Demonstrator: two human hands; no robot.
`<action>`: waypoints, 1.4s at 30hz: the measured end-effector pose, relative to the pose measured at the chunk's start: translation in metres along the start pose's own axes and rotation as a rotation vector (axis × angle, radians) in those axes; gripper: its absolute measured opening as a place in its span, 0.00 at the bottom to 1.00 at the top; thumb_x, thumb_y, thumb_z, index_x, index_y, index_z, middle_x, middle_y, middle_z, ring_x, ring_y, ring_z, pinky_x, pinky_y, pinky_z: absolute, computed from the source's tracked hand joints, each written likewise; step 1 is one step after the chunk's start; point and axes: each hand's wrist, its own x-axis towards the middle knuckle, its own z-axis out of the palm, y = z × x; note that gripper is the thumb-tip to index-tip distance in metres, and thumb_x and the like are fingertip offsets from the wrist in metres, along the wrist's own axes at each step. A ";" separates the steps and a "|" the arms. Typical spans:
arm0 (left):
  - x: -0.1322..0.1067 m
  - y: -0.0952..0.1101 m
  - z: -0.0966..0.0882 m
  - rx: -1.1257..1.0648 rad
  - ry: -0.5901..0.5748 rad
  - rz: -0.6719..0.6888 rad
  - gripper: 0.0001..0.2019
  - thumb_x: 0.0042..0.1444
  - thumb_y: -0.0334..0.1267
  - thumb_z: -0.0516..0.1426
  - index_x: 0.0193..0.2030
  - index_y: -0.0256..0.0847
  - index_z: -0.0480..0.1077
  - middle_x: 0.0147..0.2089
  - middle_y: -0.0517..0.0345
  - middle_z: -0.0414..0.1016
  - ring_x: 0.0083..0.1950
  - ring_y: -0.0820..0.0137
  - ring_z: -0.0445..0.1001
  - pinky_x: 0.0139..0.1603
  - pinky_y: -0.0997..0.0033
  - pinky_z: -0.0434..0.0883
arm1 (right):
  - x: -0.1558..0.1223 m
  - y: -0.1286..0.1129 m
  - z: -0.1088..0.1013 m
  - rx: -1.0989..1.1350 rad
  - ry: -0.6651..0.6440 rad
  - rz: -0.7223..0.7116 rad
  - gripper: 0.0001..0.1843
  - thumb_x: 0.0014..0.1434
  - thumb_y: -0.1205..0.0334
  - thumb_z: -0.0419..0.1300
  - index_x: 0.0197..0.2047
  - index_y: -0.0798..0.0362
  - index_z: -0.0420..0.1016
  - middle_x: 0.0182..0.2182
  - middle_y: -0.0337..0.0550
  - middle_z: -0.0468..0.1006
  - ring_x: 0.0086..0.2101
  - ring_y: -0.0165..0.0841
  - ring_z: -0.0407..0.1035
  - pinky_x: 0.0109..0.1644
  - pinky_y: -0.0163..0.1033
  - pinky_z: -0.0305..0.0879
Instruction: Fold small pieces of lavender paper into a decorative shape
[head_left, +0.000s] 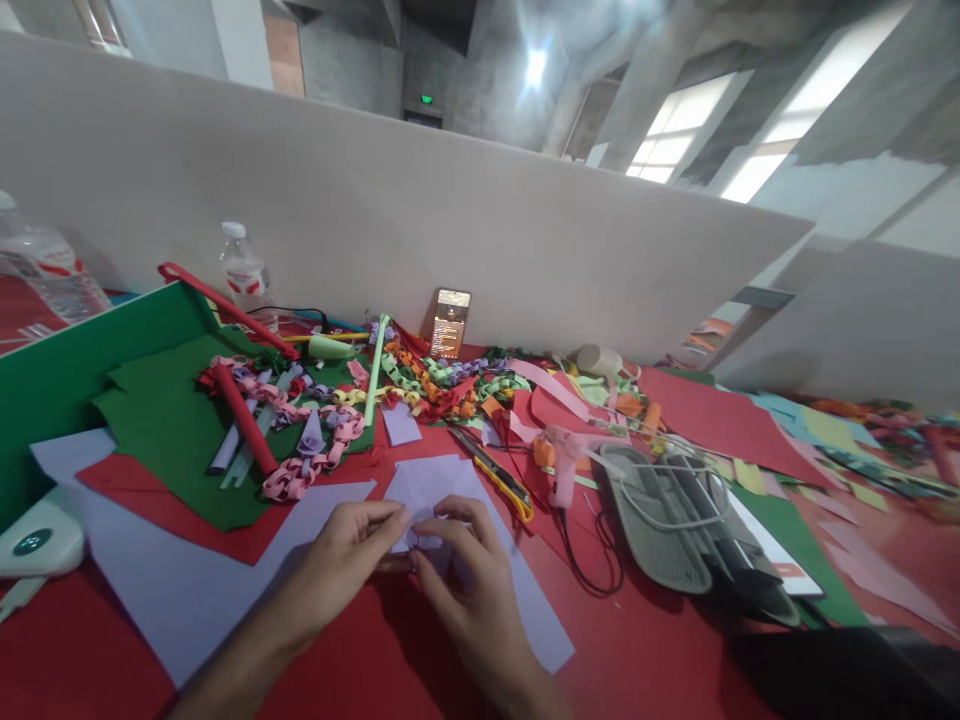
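Left hand (341,550) and right hand (472,570), both mine, pinch small light-purple paper piece (402,543) | red-covered desk (637,650) below | pink plastic glue gun (568,468) to my right

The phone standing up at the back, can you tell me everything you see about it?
The phone is a thin rectangle with rounded corners and a dark edge. Its screen is lit, with small pale lines too tiny to read. It stands upright, tilted slightly, seemingly leaning on the white panel. Colourful paper chains lie around its foot; whether they touch it is unclear.
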 end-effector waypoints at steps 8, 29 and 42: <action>-0.005 0.010 -0.013 0.351 -0.102 0.027 0.13 0.62 0.46 0.57 0.33 0.39 0.75 0.27 0.65 0.67 0.31 0.71 0.63 0.31 0.77 0.61 | 0.003 -0.005 -0.002 0.104 -0.110 0.096 0.10 0.59 0.69 0.64 0.43 0.48 0.79 0.45 0.44 0.71 0.47 0.36 0.69 0.52 0.39 0.67; -0.005 0.012 -0.015 0.479 -0.130 0.044 0.17 0.64 0.46 0.53 0.28 0.39 0.68 0.26 0.65 0.57 0.30 0.71 0.54 0.28 0.74 0.51 | 0.008 -0.009 -0.005 0.189 -0.161 0.205 0.04 0.60 0.66 0.65 0.39 0.49 0.81 0.40 0.41 0.73 0.38 0.33 0.69 0.40 0.35 0.64; -0.003 0.011 -0.007 0.173 -0.213 -0.032 0.12 0.57 0.45 0.62 0.36 0.36 0.76 0.36 0.54 0.81 0.39 0.62 0.78 0.42 0.69 0.71 | 0.003 -0.002 0.002 0.410 0.043 0.324 0.07 0.63 0.58 0.62 0.42 0.50 0.70 0.35 0.37 0.69 0.35 0.31 0.65 0.38 0.33 0.63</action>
